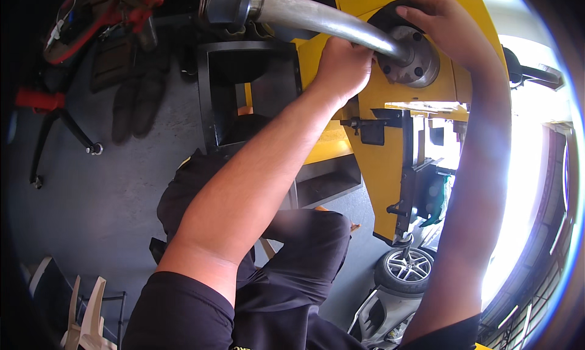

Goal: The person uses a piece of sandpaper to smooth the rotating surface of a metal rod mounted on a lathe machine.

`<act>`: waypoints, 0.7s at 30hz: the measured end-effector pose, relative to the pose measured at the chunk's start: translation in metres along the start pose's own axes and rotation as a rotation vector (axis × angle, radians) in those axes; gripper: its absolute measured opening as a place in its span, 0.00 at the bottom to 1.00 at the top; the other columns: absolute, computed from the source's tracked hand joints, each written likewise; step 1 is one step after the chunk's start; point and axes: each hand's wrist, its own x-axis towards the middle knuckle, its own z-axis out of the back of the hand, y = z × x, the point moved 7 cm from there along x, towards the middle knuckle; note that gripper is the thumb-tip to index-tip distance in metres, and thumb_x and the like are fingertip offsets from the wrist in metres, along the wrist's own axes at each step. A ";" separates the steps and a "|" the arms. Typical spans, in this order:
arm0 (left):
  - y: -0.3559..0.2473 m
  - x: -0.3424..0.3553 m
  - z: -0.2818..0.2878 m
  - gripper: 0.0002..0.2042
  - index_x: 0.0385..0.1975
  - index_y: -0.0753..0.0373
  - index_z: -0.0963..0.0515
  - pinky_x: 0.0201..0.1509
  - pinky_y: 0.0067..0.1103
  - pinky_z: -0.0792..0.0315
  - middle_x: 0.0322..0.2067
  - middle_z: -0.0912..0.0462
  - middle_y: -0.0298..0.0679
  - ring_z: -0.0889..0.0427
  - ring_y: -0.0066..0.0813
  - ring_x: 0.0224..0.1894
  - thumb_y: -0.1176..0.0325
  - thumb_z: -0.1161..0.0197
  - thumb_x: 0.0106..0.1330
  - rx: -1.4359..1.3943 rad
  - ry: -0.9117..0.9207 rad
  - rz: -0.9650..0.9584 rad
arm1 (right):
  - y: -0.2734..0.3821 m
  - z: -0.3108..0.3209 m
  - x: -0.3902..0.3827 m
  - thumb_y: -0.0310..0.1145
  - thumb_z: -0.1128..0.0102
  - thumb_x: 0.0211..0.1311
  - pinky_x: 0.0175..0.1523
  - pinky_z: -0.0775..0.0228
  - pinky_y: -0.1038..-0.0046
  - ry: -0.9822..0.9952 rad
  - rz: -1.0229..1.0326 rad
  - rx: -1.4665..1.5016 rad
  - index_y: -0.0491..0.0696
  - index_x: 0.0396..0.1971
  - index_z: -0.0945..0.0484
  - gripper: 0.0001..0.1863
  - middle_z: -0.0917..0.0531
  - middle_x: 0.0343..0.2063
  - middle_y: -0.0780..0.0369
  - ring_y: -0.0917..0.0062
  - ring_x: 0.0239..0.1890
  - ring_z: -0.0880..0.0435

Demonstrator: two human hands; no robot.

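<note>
The person's bare left hand [342, 65] is wrapped tight round the curved grey metal pipe [329, 22] already seated in the round bolted steel flange [416, 62] at the yellow machine's [381, 167] top edge, right hand [443, 22] clamped over the flange rim, so it looks mostly fitted.

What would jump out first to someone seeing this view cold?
The bright yellow machine body at upper centre, with a curved grey metal pipe running into a round bolted flange. The left hand grips the pipe just before the flange, while the right hand rests on the flange's upper edge. Lower right, a small alloy wheel sits on the grey floor beside glaring daylight.
</note>
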 end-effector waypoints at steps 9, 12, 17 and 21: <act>0.015 0.002 -0.002 0.12 0.52 0.74 0.23 0.51 0.25 0.19 0.43 0.14 0.46 0.13 0.32 0.44 0.74 0.49 0.78 0.192 0.011 -0.055 | 0.005 -0.004 -0.019 0.38 0.36 0.70 0.49 0.22 0.70 -0.044 -0.070 -0.103 0.42 0.49 0.14 0.16 0.10 0.35 0.56 0.73 0.37 0.11; 0.009 -0.003 -0.002 0.12 0.51 0.73 0.22 0.49 0.25 0.21 0.41 0.14 0.45 0.13 0.31 0.44 0.74 0.49 0.78 0.263 0.021 -0.016 | -0.001 -0.004 -0.024 0.37 0.36 0.70 0.49 0.22 0.69 -0.108 -0.178 0.010 0.42 0.49 0.14 0.16 0.10 0.35 0.54 0.71 0.36 0.11; 0.019 -0.013 -0.002 0.12 0.47 0.71 0.19 0.46 0.27 0.23 0.36 0.14 0.44 0.15 0.30 0.39 0.72 0.48 0.76 0.064 -0.008 0.107 | 0.007 -0.010 -0.014 0.39 0.36 0.70 0.51 0.23 0.69 -0.024 -0.069 -0.186 0.41 0.50 0.14 0.17 0.10 0.36 0.55 0.71 0.37 0.11; -0.014 0.000 0.007 0.12 0.48 0.68 0.19 0.46 0.27 0.23 0.35 0.13 0.44 0.14 0.30 0.40 0.69 0.47 0.77 0.459 0.042 -0.173 | 0.005 0.002 -0.022 0.39 0.36 0.70 0.52 0.23 0.68 -0.100 -0.089 -0.054 0.43 0.50 0.14 0.17 0.10 0.37 0.55 0.68 0.38 0.11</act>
